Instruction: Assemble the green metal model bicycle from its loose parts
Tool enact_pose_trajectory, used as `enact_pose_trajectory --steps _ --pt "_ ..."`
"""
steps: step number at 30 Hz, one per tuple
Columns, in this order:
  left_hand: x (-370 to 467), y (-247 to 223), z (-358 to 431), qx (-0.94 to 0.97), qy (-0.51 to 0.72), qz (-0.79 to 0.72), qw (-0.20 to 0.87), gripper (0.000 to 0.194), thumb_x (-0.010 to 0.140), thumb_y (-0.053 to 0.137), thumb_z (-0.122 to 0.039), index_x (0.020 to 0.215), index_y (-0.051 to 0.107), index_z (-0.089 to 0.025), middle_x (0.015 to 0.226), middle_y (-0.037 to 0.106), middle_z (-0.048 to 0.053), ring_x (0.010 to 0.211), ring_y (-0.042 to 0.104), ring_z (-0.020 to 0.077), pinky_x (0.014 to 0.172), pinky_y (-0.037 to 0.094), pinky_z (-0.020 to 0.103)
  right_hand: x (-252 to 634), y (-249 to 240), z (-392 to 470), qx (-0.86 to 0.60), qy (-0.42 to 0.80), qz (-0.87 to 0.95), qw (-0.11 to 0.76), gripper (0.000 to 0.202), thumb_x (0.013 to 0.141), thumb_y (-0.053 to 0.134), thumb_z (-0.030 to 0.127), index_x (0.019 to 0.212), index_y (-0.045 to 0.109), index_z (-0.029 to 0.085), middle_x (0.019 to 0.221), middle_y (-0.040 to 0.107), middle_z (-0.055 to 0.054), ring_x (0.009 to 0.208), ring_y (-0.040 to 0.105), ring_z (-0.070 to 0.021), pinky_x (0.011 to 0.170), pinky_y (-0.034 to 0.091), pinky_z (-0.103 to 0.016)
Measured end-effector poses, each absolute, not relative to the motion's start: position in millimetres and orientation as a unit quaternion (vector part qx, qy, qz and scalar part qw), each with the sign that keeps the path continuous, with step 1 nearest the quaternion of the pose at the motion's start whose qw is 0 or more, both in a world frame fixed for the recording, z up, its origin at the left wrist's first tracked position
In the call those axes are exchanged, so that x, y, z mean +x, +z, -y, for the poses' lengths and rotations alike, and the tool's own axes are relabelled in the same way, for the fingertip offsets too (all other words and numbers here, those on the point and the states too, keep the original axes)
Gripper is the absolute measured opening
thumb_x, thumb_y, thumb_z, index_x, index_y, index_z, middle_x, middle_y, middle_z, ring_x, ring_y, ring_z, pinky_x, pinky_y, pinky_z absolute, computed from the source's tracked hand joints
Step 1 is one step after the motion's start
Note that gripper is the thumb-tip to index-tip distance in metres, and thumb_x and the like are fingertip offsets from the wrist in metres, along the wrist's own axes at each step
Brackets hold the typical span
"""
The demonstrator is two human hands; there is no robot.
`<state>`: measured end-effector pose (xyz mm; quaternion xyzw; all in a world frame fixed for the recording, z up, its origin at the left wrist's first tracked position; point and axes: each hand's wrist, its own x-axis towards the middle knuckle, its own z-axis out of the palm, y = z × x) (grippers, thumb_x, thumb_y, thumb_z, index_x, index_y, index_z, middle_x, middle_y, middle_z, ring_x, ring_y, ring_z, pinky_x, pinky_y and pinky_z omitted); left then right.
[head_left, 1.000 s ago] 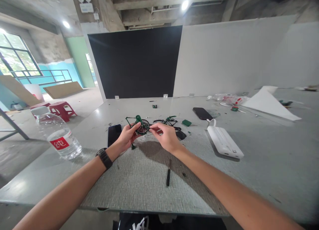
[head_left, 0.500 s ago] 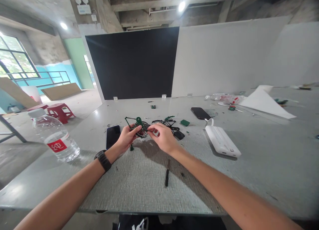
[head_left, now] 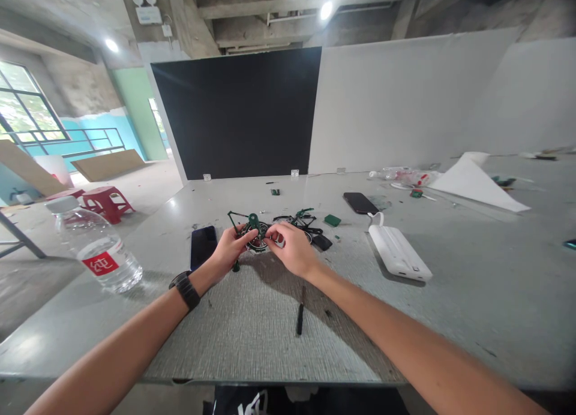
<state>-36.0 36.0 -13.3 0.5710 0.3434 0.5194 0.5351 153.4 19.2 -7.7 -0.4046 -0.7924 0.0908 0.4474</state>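
Bottle point(head_left: 103, 260): standing at our left
Left hand point(head_left: 227, 251): our fingers hold the small bike point(head_left: 254, 221)
Small bike: between our hands
Right hand point(head_left: 293, 250): our fingers sit narrow at its wheel point(head_left: 258, 243); whether gripping, we cannot tell

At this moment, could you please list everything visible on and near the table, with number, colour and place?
Table: one, grey, centre
Bicycle piece: one, green and black, held at centre
Second bicycle piece: one, black and green, behind, slightly right
Screwdriver: one, black handle, near front
Power bank: one, white, right
Phones: two, dark, left and behind power bank
Block: one, green, right of centre
Bottle: one, clear, red label, left
Paper: one, white, back right
Partition: one, black and white, behind
Stools: two, red, floor left
Smaller bits: several, unclear, scattered
Wristband: one, black, left wrist
Left hand: one, bare, holding bicycle piece
Right hand: one, bare, fingertips pinched there
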Motion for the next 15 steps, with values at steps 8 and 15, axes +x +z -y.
enact_pose_trajectory --steps 8,15 --pt "-34.7 -9.1 -32.4 0.561 0.515 -0.353 0.543 0.025 0.080 0.079 -0.037 0.083 0.071 -0.014 0.074 0.071 0.005 0.064 0.064 0.0143 0.058 0.048 0.024 149.9 -7.4 -16.9 -0.409 0.096 0.790 0.446 0.005 0.091 0.062 0.017 0.090 0.061 0.022 0.088 0.063 -0.002 0.079 0.060 -0.0174 0.072 0.046 -0.030" --pt "-36.3 -12.2 -34.8 0.583 0.514 -0.364 0.513 0.025 0.080 0.079 -0.038 0.080 0.070 -0.015 0.071 0.070 0.004 0.059 0.061 0.0132 0.054 0.045 0.023 149.3 -8.8 -17.6 -0.436 0.086 0.789 0.424 0.010 0.088 0.068 0.019 0.087 0.059 0.022 0.086 0.060 -0.002 0.078 0.058 -0.0175 0.069 0.043 -0.030"
